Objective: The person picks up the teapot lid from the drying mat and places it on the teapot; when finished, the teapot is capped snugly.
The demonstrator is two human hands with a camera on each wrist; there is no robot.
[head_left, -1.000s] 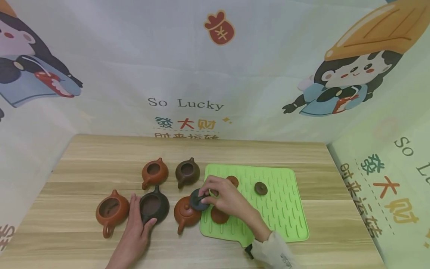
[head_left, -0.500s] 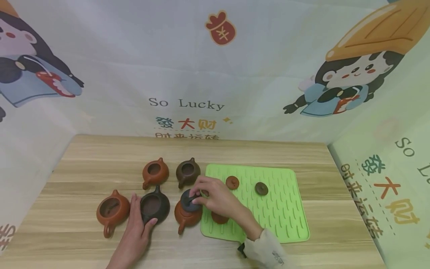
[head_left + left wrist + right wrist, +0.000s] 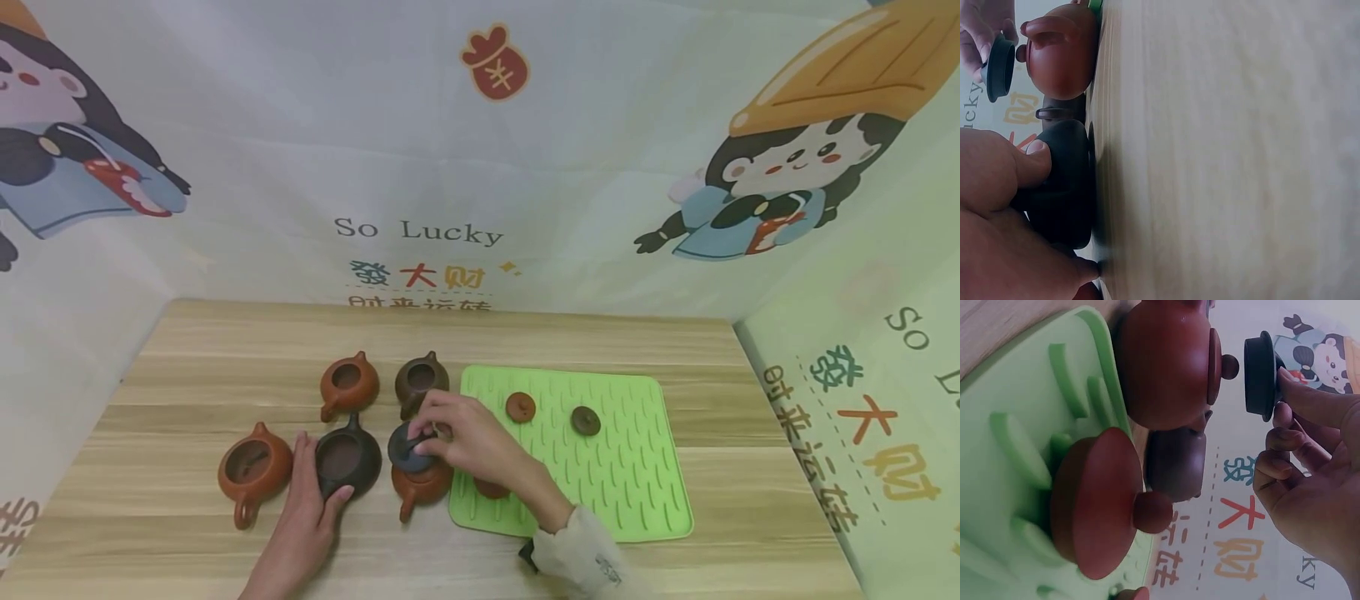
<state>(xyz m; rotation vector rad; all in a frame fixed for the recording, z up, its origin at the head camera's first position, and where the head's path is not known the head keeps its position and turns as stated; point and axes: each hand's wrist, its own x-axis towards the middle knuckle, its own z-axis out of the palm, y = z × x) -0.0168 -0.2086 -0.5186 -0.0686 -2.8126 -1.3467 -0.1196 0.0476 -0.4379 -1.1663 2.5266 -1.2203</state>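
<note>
My left hand [image 3: 303, 517] steadies an uncovered black teapot [image 3: 364, 463], its thumb on the near side and the fingers along the left side. Between the right hand's [image 3: 476, 437] thumb and fingers a black lid [image 3: 403, 454] is pinched by its knob. In the right wrist view that lid [image 3: 1260, 376] hangs in the air, apart from the lidded reddish-brown teapot [image 3: 1166, 365] beside it. The head view has the lid overlapping this same teapot [image 3: 423, 490], right of the black one.
Uncovered teapots stand around: an orange-brown one [image 3: 278, 471] at left, another [image 3: 363, 390] behind, and a dark brown one [image 3: 408, 385]. A green ridged mat [image 3: 630, 467] at right bears a small reddish lid [image 3: 521, 407], a dark lid [image 3: 586, 421] and a partly hidden larger reddish lid [image 3: 491, 490].
My right hand has carried the black lid leftward, from the mat's left edge across the lidded teapot towards the black teapot. The left hand stays on the black teapot.
</note>
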